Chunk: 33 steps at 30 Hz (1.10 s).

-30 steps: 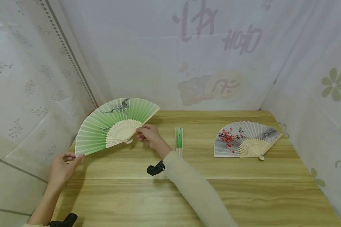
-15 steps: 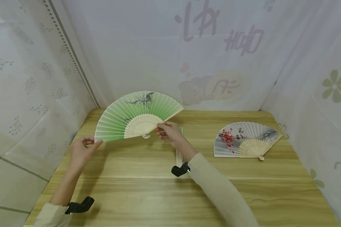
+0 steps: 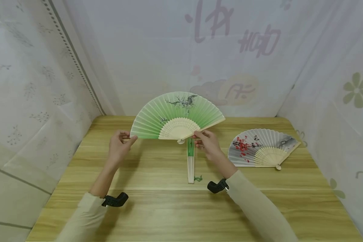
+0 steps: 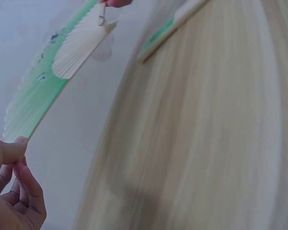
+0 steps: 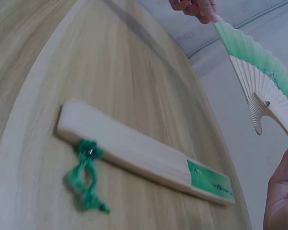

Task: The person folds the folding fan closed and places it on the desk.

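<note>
A spread green folding fan (image 3: 178,111) with a dark branch print is held up above the table. My left hand (image 3: 119,146) pinches its left outer corner between thumb and fingers; the left wrist view shows that grip on the fan's edge (image 4: 33,110). With thumb and fingertips, my right hand (image 3: 208,144) pinches the right end rib near the pivot. Below the open fan lies a folded green fan (image 3: 191,168), its upper end hidden behind the spread one. In the right wrist view a knotted green cord (image 5: 89,177) hangs from the folded fan's pale end.
A grey folding fan (image 3: 264,148) with red blossoms lies spread on the right of the wooden table (image 3: 169,211). Printed curtains (image 3: 139,50) enclose the table at the back and both sides. A black wrist camera (image 3: 116,200) sits on the left wrist.
Both hands have carried the spread green fan to the right and slightly back, from the table's left side to its middle. The folded fan's lower end and cord now show.
</note>
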### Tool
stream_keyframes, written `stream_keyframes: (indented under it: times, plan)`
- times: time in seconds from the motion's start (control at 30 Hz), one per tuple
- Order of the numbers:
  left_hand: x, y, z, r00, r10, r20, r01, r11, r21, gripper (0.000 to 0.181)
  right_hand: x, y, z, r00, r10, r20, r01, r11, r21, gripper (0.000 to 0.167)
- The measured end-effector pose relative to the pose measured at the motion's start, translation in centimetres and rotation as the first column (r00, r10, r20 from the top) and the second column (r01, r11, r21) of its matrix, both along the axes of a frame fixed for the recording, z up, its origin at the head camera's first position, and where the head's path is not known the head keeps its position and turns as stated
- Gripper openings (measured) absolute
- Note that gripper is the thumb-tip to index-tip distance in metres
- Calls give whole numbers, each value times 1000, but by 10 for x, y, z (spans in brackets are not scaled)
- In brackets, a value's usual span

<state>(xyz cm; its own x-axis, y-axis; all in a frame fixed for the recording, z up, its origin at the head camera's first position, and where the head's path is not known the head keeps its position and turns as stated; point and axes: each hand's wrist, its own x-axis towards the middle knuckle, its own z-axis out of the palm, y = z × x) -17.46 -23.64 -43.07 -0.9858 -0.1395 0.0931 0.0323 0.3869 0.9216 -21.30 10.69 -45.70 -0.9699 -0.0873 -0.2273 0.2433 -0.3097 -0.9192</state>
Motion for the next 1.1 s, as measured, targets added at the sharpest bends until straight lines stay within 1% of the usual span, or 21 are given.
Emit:
stream_keyframes:
  times: [0.17, 0.23, 0.27, 0.33, 0.43, 0.47, 0.5, 0.63, 0.73, 0.83, 0.93, 1.0, 1.1]
  plan:
    - [-14, 25, -2, 1000, -18, 6, 17, 995, 101, 40, 6, 19, -5, 997, -78, -18, 78, 997, -5, 24]
    - [-17, 33, -1, 999, -31, 13, 29, 991, 134, 39, 9, 25, -8, 993, -109, -38, 109, 994, 6, 26]
    - [-18, 37, 1, 999, -39, 15, 36, 989, 146, 38, 11, 28, -9, 991, -123, -48, 123, 992, 14, 26]
    - [-16, 47, 10, 998, -52, 22, 47, 984, 172, 37, 15, 33, -11, 987, -145, -70, 148, 989, 29, 28]
    - [-8, 58, 22, 997, -67, 22, 61, 977, 206, 33, 20, 39, -14, 982, -161, -96, 165, 986, 39, 30]
    - [-5, 61, 24, 998, -65, 23, 58, 973, 222, 32, 21, 40, -15, 981, -161, -108, 167, 985, 42, 31]
    - [-3, 63, 24, 998, -64, 22, 57, 970, 238, 32, 23, 41, -16, 980, -163, -117, 169, 985, 45, 31]
    - [-2, 67, 16, 999, -46, 24, 37, 952, 303, 30, 27, 44, -19, 974, -173, -145, 183, 982, 55, 29]
    - [-3, 67, 10, 999, -30, 26, 19, 942, 336, 29, 28, 44, -20, 972, -181, -147, 192, 979, 66, 29]
    - [-9, 65, -2, 1000, -10, 25, 0, 933, 361, 31, 29, 43, -21, 972, -174, -161, 187, 979, 74, 31]
    - [-15, 63, -15, 1000, 12, 21, -19, 930, 366, 33, 30, 41, -23, 969, -168, -179, 184, 980, 77, 31]
    - [-17, 62, -19, 1000, 25, 14, -29, 933, 358, 34, 31, 40, -24, 966, -171, -195, 189, 979, 78, 30]
    - [-17, 62, -20, 999, 40, 2, -38, 934, 355, 34, 32, 37, -25, 962, -173, -211, 196, 976, 91, 28]
